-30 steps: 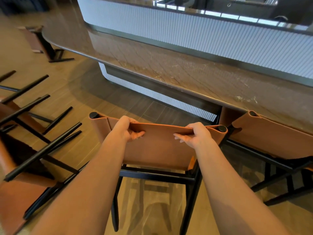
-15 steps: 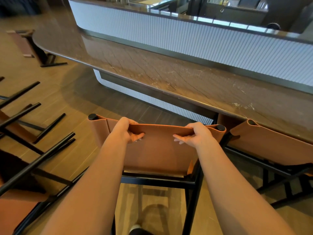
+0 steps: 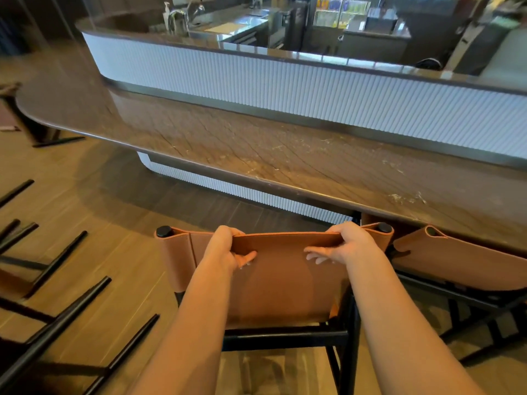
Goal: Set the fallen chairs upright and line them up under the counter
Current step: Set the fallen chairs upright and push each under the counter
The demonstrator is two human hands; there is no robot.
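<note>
Far left: fallen chairs (image 3: pixel 68 312) lie on the wooden floor (image 3: pixel 119 223), black legs angled up and toward the worktop; tan seat leather shows at the frame edge

Left hand (image 3: pixel 228 252): curled over the top edge of the upright chair (image 3: pixel 285 283) backrest, left of its middle. Knuckles sit over the edge, fingertips pressed on the near face of the leather. Grip closed on the leather, not spread

Chair: stands on its legs, tan backrest facing the camera, black frame bar below it. It sits in front of the near edge of the brown stone worktop (image 3: pixel 256 149). The left post cap is clear of the worktop edge; the right post cap is just at it

Right hand (image 3: pixel 349 246): holds the same top edge, near the right post. Thumb along the rim, fingers lying loosely curled on the near face

Right: second chair (image 3: pixel 462 263), upright, backrest partly under the worktop edge, just beside the held chair
</note>
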